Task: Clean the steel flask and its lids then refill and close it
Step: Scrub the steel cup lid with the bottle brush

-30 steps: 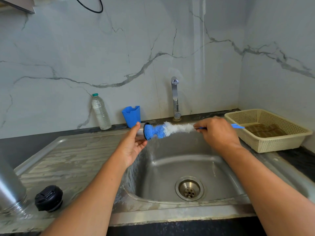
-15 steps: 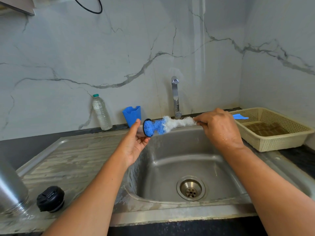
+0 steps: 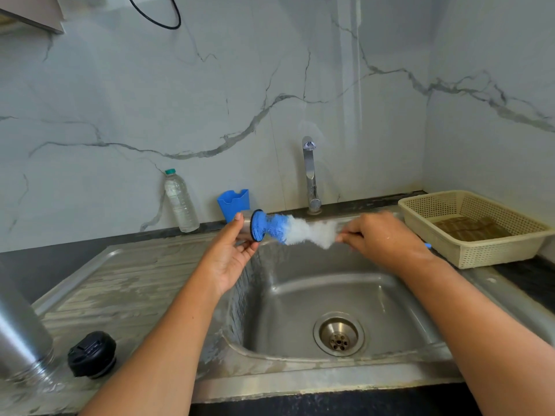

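**drip_tray:** so where's the small steel cup lid (image 3: pixel 246 226) in this one, and who's holding what?

**mossy_k:** It's up over the stainless steel sink basin (image 3: pixel 330 283), in the person's left hand (image 3: pixel 228 259). The thumb (image 3: pixel 238 219) sits on top and the other left fingers (image 3: pixel 250 246) curl up from below, so the lid is pinched between them. Its mouth faces the right hand (image 3: pixel 387 240). The long bottle brush (image 3: pixel 288 232), with blue and white bristles, has its blue end at that mouth, inside a black rim. The white part is blurry.

**drip_tray:** and the right fingers?

**mossy_k:** The right fingers (image 3: pixel 354 235) are bunched tight round the brush handle just behind the white bristles. A bit of blue handle pokes out on the far side of the hand.

**drip_tray:** flask?

**mossy_k:** The tall steel flask (image 3: pixel 21 334) is well away from the left fingers, cut off by the lower left edge, on the drainboard. The round black stopper lid (image 3: pixel 91 354) is just beside it. Behind the left fingers there's a blue plastic holder (image 3: pixel 234 202) on the dark table (image 3: pixel 45 265), and a clear plastic water bottle (image 3: pixel 180 202) further left. The chrome tap (image 3: pixel 310 175) stands behind the gap between the hands. Beyond the right fingers is a cream plastic basket (image 3: pixel 495 253) with something brown in it.
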A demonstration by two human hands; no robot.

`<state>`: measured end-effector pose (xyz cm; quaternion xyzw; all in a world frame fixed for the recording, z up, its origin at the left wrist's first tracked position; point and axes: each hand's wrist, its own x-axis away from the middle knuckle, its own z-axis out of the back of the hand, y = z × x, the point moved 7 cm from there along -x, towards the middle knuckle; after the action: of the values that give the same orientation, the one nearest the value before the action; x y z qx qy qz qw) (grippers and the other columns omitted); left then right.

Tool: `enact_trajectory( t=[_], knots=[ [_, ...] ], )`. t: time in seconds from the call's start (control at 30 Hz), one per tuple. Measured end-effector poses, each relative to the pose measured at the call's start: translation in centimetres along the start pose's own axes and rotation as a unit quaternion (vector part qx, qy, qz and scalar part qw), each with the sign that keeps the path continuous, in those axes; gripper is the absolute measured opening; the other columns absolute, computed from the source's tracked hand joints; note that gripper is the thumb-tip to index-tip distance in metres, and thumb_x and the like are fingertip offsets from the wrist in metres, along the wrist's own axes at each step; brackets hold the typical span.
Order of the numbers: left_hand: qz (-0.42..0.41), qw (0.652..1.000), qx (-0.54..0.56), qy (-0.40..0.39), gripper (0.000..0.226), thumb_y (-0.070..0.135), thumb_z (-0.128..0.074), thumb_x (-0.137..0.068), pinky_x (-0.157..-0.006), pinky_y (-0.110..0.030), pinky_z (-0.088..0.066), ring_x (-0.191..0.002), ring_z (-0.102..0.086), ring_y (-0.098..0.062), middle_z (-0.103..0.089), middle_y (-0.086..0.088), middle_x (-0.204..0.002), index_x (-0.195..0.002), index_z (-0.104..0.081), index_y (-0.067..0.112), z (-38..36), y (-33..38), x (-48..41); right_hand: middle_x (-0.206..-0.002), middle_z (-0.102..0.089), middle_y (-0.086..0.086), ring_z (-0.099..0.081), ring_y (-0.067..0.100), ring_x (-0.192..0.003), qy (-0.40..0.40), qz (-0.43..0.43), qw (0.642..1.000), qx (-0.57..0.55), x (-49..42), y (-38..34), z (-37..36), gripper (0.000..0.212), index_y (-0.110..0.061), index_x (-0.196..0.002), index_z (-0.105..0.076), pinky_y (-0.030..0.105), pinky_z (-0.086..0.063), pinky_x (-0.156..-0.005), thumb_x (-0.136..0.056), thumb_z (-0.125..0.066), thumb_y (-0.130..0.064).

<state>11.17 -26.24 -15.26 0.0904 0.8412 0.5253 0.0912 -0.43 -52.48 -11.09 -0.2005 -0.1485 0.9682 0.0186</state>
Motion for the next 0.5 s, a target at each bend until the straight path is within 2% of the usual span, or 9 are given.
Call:
enact_trajectory(
  t=[0.07,0.13,0.17,0.2,0.23,0.3,0.4,0.5],
  knots=[
    [-0.002,1.0,-0.01,-0.019,0.021,0.033,-0.07,-0.092,-0.094,-0.033,-0.056,-0.095,-0.07,-0.019,-0.074,-0.008,-0.094,-0.096,-0.069,0.012,-0.1,-0.1,-0.1,-0.074,-0.071,-0.008,-0.059,0.004,-0.058,-0.113,-0.034,0.989,-0.089,0.6,0.3,-1.9,0.03,-0.023,-0.092,-0.076,0.025,-0.045,-0.058,-0.1,-0.059,-0.045],
    [0.0,0.999,-0.009,-0.032,0.017,0.027,-0.063,-0.1,-0.102,-0.038,-0.054,-0.102,-0.07,-0.022,-0.075,-0.01,-0.097,-0.095,-0.068,0.012,-0.2,-0.2,-0.2,-0.071,-0.067,-0.006,-0.045,0.004,-0.046,-0.214,-0.09,0.938,-0.258,1.6,0.4,-3.5,0.034,-0.012,-0.095,-0.075,0.02,-0.034,-0.048,-0.101,-0.059,-0.042],
    [0.001,0.999,-0.002,-0.032,0.015,0.025,-0.061,-0.102,-0.105,-0.04,-0.052,-0.107,-0.07,-0.024,-0.075,-0.011,-0.1,-0.097,-0.068,0.012,-0.1,-0.3,-0.3,-0.072,-0.066,-0.002,-0.042,0.006,-0.047,-0.238,-0.111,0.908,-0.326,2.0,0.4,-4.0,0.036,-0.008,-0.099,-0.073,0.02,-0.03,-0.045,-0.101,-0.059,-0.041],
    [-0.001,1.0,0.009,-0.03,0.014,0.023,-0.06,-0.103,-0.106,-0.041,-0.051,-0.111,-0.069,-0.025,-0.075,-0.011,-0.103,-0.1,-0.068,0.012,-0.1,-0.3,-0.4,-0.075,-0.069,0.001,-0.043,0.006,-0.048,-0.239,-0.119,0.895,-0.357,2.1,0.3,-4.1,0.036,-0.006,-0.102,-0.071,0.02,-0.029,-0.044,-0.1,-0.06,-0.04],
    [-0.003,1.0,0.018,-0.024,0.012,0.022,-0.06,-0.103,-0.107,-0.041,-0.051,-0.114,-0.069,-0.026,-0.075,-0.012,-0.105,-0.103,-0.067,0.013,0.0,-0.3,-0.6,-0.079,-0.073,0.002,-0.048,0.006,-0.049,-0.222,-0.117,0.899,-0.358,2.1,0.2,-4.0,0.033,-0.008,-0.104,-0.068,0.02,-0.032,-0.045,-0.098,-0.063,-0.04],
    [-0.011,1.0,0.028,-0.001,0.01,0.022,-0.061,-0.103,-0.106,-0.041,-0.052,-0.112,-0.069,-0.026,-0.073,-0.013,-0.106,-0.104,-0.066,0.013,0.6,-0.3,-1.0,-0.087,-0.075,0.003,-0.063,0.006,-0.062,-0.171,-0.085,0.934,-0.302,1.7,-0.4,-3.5,0.026,-0.015,-0.104,-0.063,0.02,-0.044,-0.053,-0.092,-0.073,-0.036],
    [-0.017,0.999,0.036,0.035,0.009,0.022,-0.062,-0.102,-0.107,-0.041,-0.052,-0.113,-0.069,-0.026,-0.072,-0.012,-0.104,-0.104,-0.065,0.014,1.7,-0.5,-1.6,-0.099,-0.068,-0.002,-0.064,0.009,-0.083,-0.074,-0.029,0.991,-0.109,1.1,-1.2,-2.0,0.019,-0.025,-0.098,-0.062,0.022,-0.052,-0.07,-0.088,-0.078,-0.028],
    [-0.012,0.998,0.045,0.035,0.009,0.02,-0.062,-0.102,-0.106,-0.041,-0.053,-0.117,-0.069,-0.028,-0.072,-0.014,-0.107,-0.106,-0.064,0.013,1.8,-0.5,-1.6,-0.103,-0.061,0.0,-0.062,0.022,-0.09,0.021,-0.03,0.999,0.011,0.7,-1.7,-0.3,0.01,-0.024,-0.101,-0.067,0.037,-0.055,-0.077,-0.094,-0.071,-0.027]
  ],
)
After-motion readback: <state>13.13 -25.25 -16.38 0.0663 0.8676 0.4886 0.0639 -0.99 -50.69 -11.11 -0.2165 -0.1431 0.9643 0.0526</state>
